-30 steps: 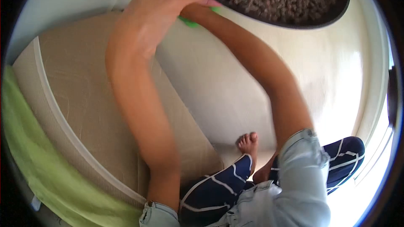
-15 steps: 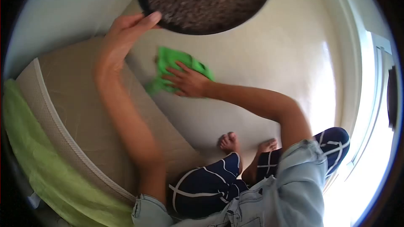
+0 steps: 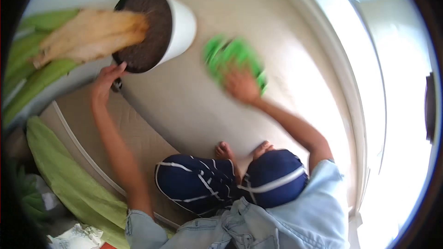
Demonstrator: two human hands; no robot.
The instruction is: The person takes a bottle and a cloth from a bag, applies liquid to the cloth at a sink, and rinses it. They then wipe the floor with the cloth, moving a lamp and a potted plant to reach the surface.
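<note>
A white pot [image 3: 183, 28] with a dark rim and brown soil stands tilted in view at the upper left. A yellowed plant stem with green leaves [image 3: 92, 34] grows from it. My left hand [image 3: 107, 80] grips the pot's near rim, thumb on the edge. My right hand [image 3: 241, 83] presses on a bunched green cloth [image 3: 221, 57] on the pale floor, fingers spread and blurred by motion.
To the left lies a brown mattress-like pad [image 3: 122, 122], with a light green cloth [image 3: 69, 170] along its side. A bright window or door [image 3: 397, 124] is on the right. My bare feet [image 3: 224, 150] are on the floor below.
The view has shifted, and the pot with its plant now shows more fully at the upper left. The green cloth and my right hand appear farther right, away from the pad.
</note>
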